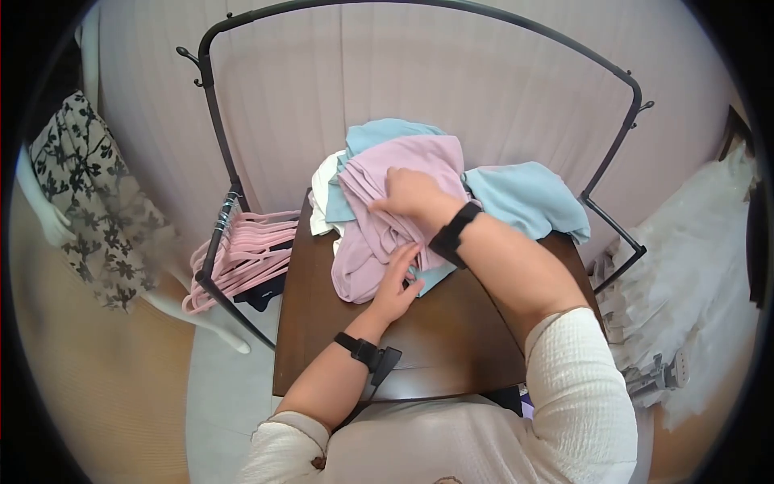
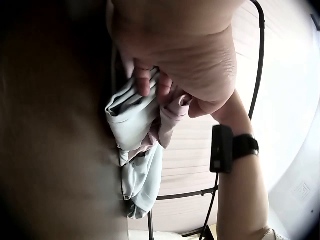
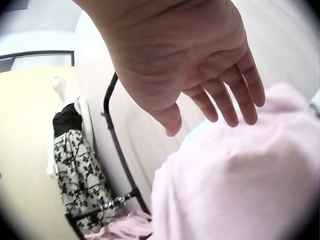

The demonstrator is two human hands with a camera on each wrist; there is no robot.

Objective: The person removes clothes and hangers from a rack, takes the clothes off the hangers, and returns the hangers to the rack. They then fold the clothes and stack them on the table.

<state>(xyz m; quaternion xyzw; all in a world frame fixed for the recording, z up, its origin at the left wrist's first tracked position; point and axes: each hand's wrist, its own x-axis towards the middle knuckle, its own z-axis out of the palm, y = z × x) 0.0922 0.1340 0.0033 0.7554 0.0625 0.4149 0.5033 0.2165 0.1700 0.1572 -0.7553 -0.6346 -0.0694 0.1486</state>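
A heap of folded garments lies on the dark wooden table (image 1: 330, 347). On top is a pink garment (image 1: 427, 153), with light blue cloth (image 1: 387, 127) behind and beneath it and white cloth (image 1: 322, 194) at its left. My right hand (image 1: 413, 194) is over the pink garment; in the right wrist view its fingers (image 3: 245, 102) are spread and hold nothing. At the near edge of the pile, my left hand (image 1: 393, 290) rests with extended fingers against the pink folds. The left wrist view shows its fingertips (image 2: 143, 85) at the pink and blue layers.
Another light blue garment (image 1: 524, 194) lies at the table's right. A black rack (image 1: 419, 4) arches around the table, with pink hangers (image 1: 250, 250) hanging at its left. A mannequin in a floral skirt (image 1: 89, 194) stands left, and a white gown (image 1: 693, 274) hangs right.
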